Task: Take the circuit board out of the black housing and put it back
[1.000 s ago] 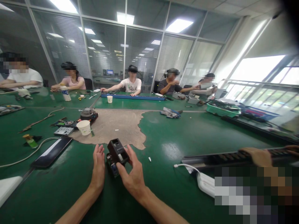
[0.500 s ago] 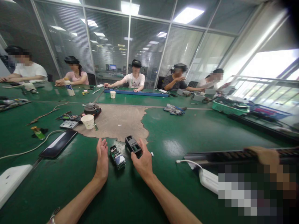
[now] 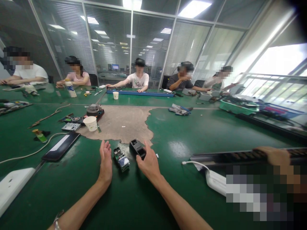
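My left hand (image 3: 106, 163) is open on its edge, fingers stretched and palm facing inward, holding nothing. Just to its right a small green circuit board module (image 3: 121, 159) with metal parts lies on the green table (image 3: 192, 131). A dark grey plastic casing (image 3: 137, 148) with cut-outs rests beyond the module, at the edge of the worn patch. My right hand (image 3: 150, 163) is at the casing's near right end, thumb and index finger apart, covering that corner. Whether a fingertip touches the casing cannot be made out.
Leftward are a paper cup (image 3: 90, 123), a phone (image 3: 61, 147), a small green bottle (image 3: 40, 136) and a white power strip (image 3: 14, 188). Gloves (image 3: 180, 109) lie farther back. At right, another person's hand (image 3: 273, 156) rests on a long black bar. Several people sit opposite.
My right hand has shifted slightly right and its fingers have loosened from the casing, which stays in place. The left hand has hardly moved. The view has shifted a little.
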`<action>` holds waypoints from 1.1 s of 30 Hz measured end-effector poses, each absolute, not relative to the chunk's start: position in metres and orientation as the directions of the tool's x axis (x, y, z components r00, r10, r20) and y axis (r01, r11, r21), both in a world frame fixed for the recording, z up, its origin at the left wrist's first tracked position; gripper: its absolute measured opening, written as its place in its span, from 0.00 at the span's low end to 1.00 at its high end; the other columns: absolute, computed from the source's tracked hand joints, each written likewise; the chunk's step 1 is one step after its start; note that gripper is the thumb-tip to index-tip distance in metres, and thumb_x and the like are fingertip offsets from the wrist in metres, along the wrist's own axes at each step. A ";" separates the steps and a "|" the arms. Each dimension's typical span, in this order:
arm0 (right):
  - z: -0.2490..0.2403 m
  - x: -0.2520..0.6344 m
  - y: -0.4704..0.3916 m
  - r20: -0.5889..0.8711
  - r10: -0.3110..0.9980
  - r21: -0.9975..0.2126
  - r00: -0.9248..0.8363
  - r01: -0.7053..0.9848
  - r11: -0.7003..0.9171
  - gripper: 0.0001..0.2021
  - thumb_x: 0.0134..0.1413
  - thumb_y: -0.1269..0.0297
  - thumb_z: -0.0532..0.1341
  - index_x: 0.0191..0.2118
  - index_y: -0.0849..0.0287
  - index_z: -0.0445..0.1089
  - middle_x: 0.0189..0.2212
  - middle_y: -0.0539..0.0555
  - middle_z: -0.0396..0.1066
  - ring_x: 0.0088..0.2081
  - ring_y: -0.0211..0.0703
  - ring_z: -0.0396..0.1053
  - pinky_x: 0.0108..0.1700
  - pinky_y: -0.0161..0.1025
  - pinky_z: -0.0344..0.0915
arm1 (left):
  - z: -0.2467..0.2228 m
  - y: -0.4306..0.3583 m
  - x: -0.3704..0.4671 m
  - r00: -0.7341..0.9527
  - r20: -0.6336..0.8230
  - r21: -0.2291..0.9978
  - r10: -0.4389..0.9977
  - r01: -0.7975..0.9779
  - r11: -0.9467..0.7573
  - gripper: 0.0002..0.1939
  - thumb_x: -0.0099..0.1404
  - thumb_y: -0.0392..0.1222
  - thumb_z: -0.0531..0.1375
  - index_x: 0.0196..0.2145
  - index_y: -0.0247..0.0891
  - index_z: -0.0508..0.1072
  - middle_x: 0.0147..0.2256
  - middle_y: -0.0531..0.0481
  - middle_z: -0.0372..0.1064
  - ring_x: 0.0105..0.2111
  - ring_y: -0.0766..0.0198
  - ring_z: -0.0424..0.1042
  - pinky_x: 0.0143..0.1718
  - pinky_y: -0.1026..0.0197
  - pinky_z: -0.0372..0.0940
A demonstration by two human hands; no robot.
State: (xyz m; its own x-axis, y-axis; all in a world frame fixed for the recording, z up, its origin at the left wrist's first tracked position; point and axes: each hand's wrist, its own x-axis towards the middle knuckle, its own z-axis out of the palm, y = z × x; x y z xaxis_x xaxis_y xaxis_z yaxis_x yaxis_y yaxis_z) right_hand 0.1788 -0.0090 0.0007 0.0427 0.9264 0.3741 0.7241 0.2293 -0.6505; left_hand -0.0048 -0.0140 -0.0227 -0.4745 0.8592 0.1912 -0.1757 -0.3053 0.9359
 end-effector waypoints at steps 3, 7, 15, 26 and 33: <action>0.013 0.177 -0.012 0.390 0.919 -0.726 0.052 0.632 0.272 0.33 0.52 0.62 0.61 0.64 0.64 0.55 0.49 0.62 0.71 0.50 0.53 0.70 0.54 0.49 0.65 | -0.022 -0.015 -0.004 -0.469 0.198 0.932 0.860 -0.182 -0.314 0.32 0.69 0.60 0.44 0.65 0.45 0.51 0.65 0.41 0.49 0.65 0.58 0.50 0.66 0.50 0.43; 0.030 0.163 -0.025 0.429 0.903 -0.772 0.001 0.519 0.366 0.35 0.53 0.59 0.62 0.65 0.62 0.52 0.48 0.59 0.73 0.47 0.49 0.72 0.48 0.43 0.69 | -0.021 -0.016 -0.003 -0.465 0.205 0.931 0.861 -0.179 -0.318 0.32 0.69 0.60 0.44 0.65 0.45 0.51 0.65 0.41 0.50 0.65 0.57 0.51 0.66 0.49 0.43; 0.047 0.135 -0.035 0.424 0.892 -0.636 -0.156 0.650 0.416 0.35 0.50 0.58 0.64 0.63 0.64 0.56 0.48 0.63 0.71 0.48 0.56 0.69 0.53 0.52 0.65 | -0.019 -0.021 -0.005 -0.444 0.195 0.950 0.875 -0.138 -0.282 0.30 0.70 0.59 0.44 0.65 0.48 0.50 0.64 0.45 0.53 0.66 0.59 0.49 0.66 0.49 0.39; 0.041 0.127 -0.044 0.466 0.856 -0.581 -0.222 0.653 0.486 0.38 0.49 0.57 0.66 0.64 0.60 0.53 0.48 0.61 0.70 0.47 0.55 0.68 0.50 0.51 0.66 | -0.009 -0.028 -0.002 -0.402 0.182 0.948 0.897 -0.169 -0.268 0.31 0.69 0.60 0.45 0.66 0.49 0.48 0.63 0.45 0.57 0.61 0.57 0.58 0.63 0.49 0.49; 0.024 0.132 -0.041 0.448 0.853 -0.575 -0.267 0.644 0.504 0.46 0.45 0.56 0.68 0.67 0.62 0.47 0.53 0.63 0.67 0.51 0.58 0.65 0.54 0.55 0.64 | -0.009 -0.027 -0.002 -0.371 0.167 0.947 0.913 -0.198 -0.253 0.33 0.68 0.62 0.44 0.66 0.47 0.48 0.62 0.42 0.58 0.60 0.56 0.61 0.61 0.48 0.54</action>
